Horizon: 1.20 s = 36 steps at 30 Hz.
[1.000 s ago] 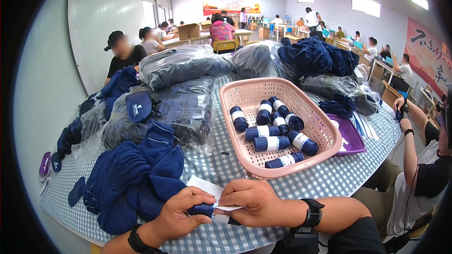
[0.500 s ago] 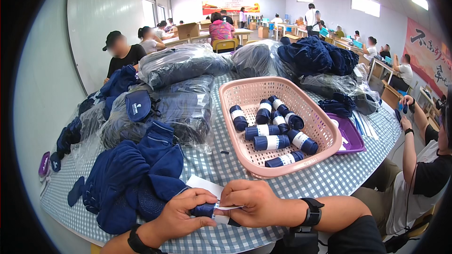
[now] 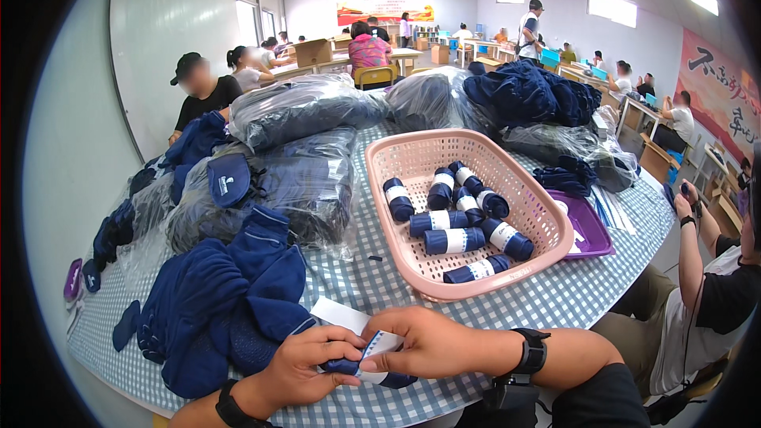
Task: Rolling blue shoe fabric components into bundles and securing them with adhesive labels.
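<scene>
My left hand (image 3: 311,363) is closed around the left end of a small navy cloth roll (image 3: 399,381) near the table's front edge. On the roll's other side, my right hand (image 3: 428,341) pinches a white paper band (image 3: 385,342) with a blue printed edge. The band is partly wrapped round the roll, one end standing up between my hands. Just beyond my fingers a white paper strip (image 3: 338,313) lies on the cloth. A heap of navy garments (image 3: 226,301) lies left of my hands. Fingers hide part of the roll.
A pink perforated basket (image 3: 476,292) holds several navy rolls with white bands. Right of it is a purple tray (image 3: 596,236). Plastic-wrapped bundles (image 3: 313,182) crowd the far side of the checked tablecloth (image 3: 341,269). A co-worker (image 3: 705,301) sits at the right.
My right fingers have shifted over the roll, and the band's end now stands up instead of pointing right. More of the roll shows below my right hand.
</scene>
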{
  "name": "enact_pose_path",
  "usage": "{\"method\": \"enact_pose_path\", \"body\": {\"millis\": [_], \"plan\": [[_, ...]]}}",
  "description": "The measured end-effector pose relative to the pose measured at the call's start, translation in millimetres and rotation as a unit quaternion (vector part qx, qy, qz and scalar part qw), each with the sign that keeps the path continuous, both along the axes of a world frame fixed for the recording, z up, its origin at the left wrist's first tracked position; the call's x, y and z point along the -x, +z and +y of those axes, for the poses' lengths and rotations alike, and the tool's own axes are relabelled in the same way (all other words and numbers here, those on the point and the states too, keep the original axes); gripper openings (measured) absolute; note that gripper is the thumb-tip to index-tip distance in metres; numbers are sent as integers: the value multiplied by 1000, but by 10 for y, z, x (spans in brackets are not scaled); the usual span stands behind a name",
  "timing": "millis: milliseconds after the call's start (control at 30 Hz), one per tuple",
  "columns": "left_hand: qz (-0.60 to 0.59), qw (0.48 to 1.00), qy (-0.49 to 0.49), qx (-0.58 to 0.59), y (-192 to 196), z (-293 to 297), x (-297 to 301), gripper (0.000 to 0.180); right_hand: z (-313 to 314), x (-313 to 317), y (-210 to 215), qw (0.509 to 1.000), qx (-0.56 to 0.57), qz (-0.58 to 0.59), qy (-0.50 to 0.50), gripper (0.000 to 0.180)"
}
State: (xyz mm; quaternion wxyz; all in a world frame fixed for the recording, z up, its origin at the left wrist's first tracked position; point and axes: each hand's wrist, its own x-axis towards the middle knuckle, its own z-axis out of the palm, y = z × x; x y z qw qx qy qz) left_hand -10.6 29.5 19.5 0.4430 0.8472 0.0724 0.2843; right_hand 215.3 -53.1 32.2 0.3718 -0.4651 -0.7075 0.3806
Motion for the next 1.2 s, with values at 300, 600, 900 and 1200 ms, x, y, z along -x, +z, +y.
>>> {"method": "enact_pose_path", "body": {"millis": [300, 600, 900, 1200], "plan": [[-38, 997, -16, -61, -42, -77, 34, 43, 63, -74, 57, 960, 231, 107, 116, 31], [-65, 991, -39, -109, -46, -68, 89, 39, 105, -80, -185, 892, 295, 290, 183, 15], [-133, 980, -70, -128, 6, -99, 36, 27, 19, 107, -251, 852, 307, 379, 192, 21], [145, 989, -2, 32, 135, -122, 38, 48, -3, 12, -19, 988, 90, 20, 126, 29]]}}
